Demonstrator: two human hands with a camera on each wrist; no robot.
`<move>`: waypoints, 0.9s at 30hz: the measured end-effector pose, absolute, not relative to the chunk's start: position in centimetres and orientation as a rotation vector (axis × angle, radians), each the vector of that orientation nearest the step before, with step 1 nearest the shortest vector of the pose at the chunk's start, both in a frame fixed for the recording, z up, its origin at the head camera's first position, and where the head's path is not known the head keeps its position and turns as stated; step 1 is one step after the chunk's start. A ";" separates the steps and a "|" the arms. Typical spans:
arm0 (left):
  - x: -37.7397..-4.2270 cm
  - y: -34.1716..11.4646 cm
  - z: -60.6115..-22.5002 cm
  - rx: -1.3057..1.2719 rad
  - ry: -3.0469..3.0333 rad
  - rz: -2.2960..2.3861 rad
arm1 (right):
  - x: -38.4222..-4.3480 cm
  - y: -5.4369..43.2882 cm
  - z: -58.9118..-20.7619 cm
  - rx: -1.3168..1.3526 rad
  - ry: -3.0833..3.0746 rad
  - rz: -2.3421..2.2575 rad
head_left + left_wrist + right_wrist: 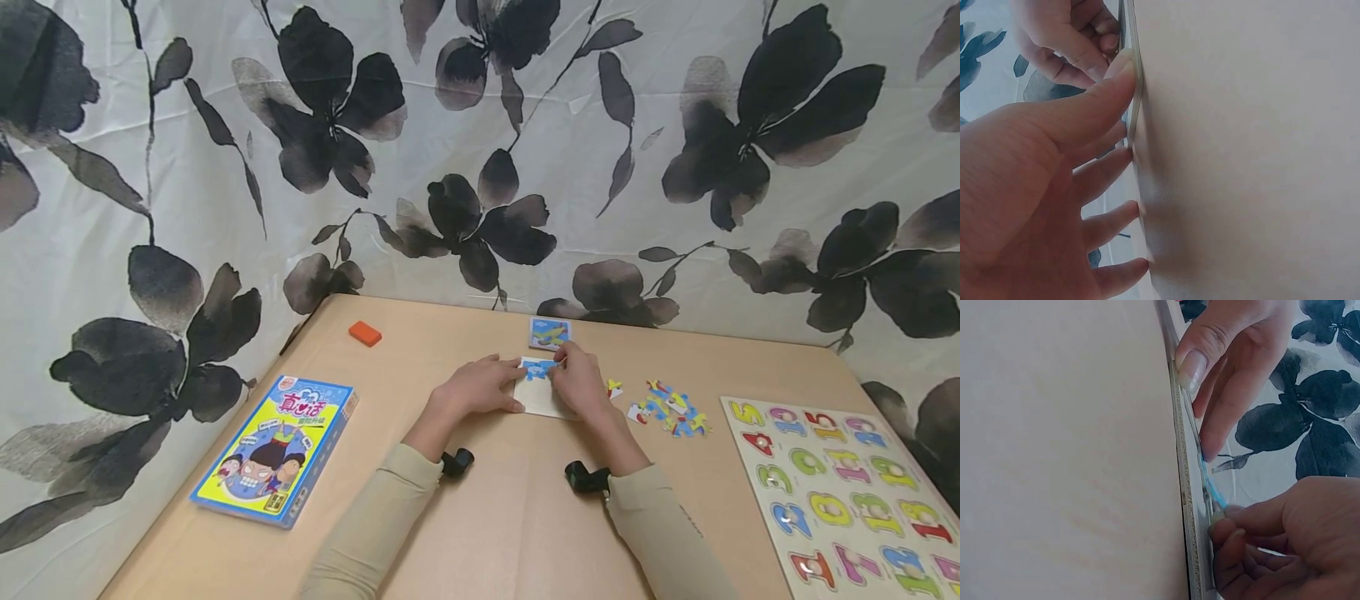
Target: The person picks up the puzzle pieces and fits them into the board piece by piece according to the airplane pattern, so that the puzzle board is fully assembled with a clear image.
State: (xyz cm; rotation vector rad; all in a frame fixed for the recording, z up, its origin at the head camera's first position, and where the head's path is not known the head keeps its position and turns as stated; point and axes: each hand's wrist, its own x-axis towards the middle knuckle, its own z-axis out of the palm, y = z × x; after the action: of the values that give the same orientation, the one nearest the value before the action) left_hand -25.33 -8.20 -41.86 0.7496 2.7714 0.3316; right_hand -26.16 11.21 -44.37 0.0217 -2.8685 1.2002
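A white puzzle board [542, 403] lies flat in front of the person, with blue jigsaw pieces [536, 370] along its far end. My left hand [480, 386] rests at the board's left side; the left wrist view shows its thumb [1124, 75] on the edge and the other fingers extended to the tabletop. With bent fingers my right hand [583, 385] pinches a blue puzzle piece [1215, 492], tilted up from the board's surface at the far right corner. The fingers cover most of that piece.
Just beyond the board lies a small picture puzzle [550, 332]. Loose puzzle pieces [675, 408] are heaped to the right, near a large number board [840, 492]. On the left are a yellow and blue box [277, 450] and an orange block [365, 333]. A floral cloth hangs behind.
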 end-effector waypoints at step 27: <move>-25.4 -8.5 -42.1 0.757 2.781 0.328 | -26.4 11.5 -44.6 -0.088 -2.854 1.146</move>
State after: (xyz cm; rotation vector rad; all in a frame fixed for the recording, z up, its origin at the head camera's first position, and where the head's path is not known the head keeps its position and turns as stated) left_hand -25.41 -8.45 -42.07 0.7571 2.7806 0.3281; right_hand -26.41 11.47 -44.57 -0.0884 -2.8541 1.1459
